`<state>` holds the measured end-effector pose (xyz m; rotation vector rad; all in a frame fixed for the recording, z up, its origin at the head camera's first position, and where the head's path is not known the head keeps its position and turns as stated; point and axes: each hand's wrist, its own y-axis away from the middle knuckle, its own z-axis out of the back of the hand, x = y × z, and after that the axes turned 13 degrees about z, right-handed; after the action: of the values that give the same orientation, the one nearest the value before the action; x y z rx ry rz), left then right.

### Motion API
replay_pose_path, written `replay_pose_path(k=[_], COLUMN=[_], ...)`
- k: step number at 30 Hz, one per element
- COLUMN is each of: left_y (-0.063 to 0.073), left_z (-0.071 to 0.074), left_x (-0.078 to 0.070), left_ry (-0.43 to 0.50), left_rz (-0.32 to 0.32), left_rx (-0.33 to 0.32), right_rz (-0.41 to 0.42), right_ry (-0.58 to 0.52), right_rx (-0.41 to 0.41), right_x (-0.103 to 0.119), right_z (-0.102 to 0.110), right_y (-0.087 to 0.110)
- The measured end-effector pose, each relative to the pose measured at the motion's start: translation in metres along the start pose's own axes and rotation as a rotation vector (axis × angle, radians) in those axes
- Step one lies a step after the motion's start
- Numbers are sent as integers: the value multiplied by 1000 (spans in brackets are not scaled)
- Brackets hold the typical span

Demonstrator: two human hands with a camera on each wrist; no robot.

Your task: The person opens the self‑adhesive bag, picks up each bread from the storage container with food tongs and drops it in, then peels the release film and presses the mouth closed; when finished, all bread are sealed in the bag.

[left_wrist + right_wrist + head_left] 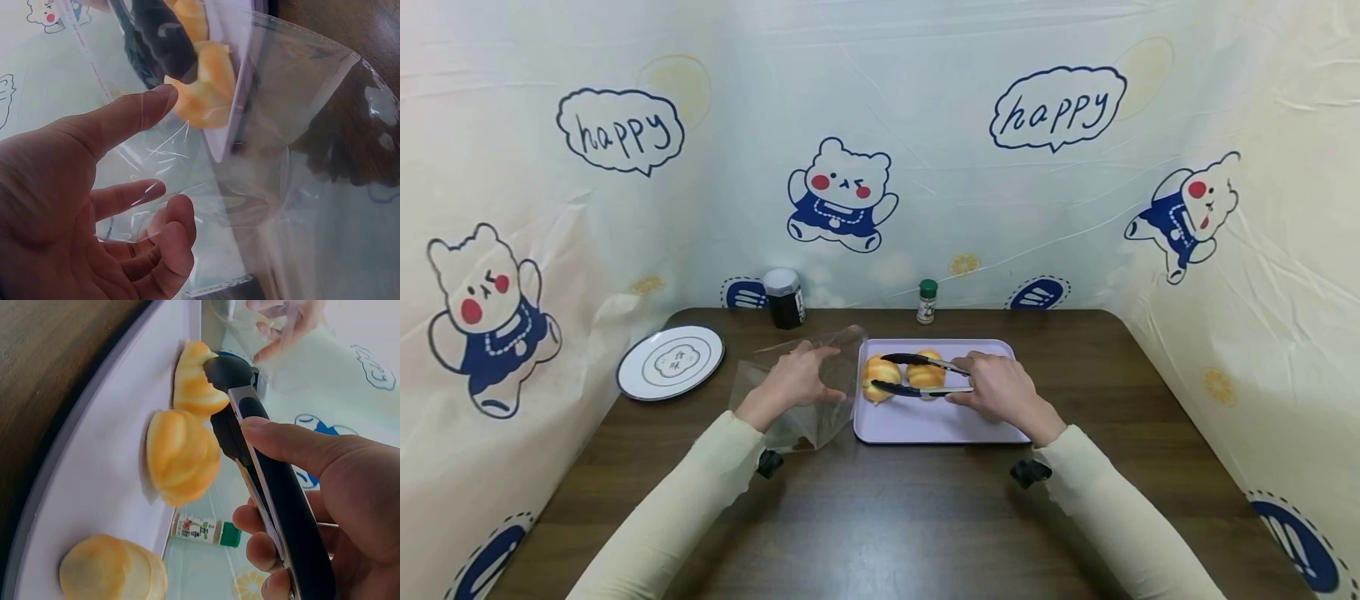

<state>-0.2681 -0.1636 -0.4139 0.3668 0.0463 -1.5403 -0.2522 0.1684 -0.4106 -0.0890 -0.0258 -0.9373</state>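
In the head view, my right hand (1000,387) grips black-and-silver tongs (925,390) over a lavender tray (940,427). The tongs' arms are apart, their black tips at the leftmost bread roll (880,379); whether they squeeze it I cannot tell. Another roll (927,371) lies beside it, and a third roll (112,569) shows in the right wrist view. My left hand (801,375) is at a clear plastic bag (823,427) left of the tray. Its thumb stands apart from the loosely bent fingers, with the bag's film (331,81) around them.
A white plate (670,364) with a dark rim lies at the table's left edge. At the back stand a dark jar (786,304) with a grey lid and a small green-capped shaker (927,304). A printed cloth hangs behind the brown table (910,525).
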Motion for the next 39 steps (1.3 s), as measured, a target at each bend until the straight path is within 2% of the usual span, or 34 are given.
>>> replay_pose_path(k=[8, 19, 32, 39], left_y=[-2, -3, -3, -2], left_z=[1, 0, -3, -2], left_x=[-3, -5, -8, -7], left_ry=[-10, -23, -63, -64], left_rz=[8, 32, 6, -51], left_rx=[-1, 8, -13, -45], right_rz=[13, 35, 158, 199], right_ry=[-55, -4, -6, 22], right_rx=[-94, -242, -301, -309], right_x=[-10, -7, 18, 22], right_z=[12, 45, 53, 49], right_y=[13, 25, 24, 21])
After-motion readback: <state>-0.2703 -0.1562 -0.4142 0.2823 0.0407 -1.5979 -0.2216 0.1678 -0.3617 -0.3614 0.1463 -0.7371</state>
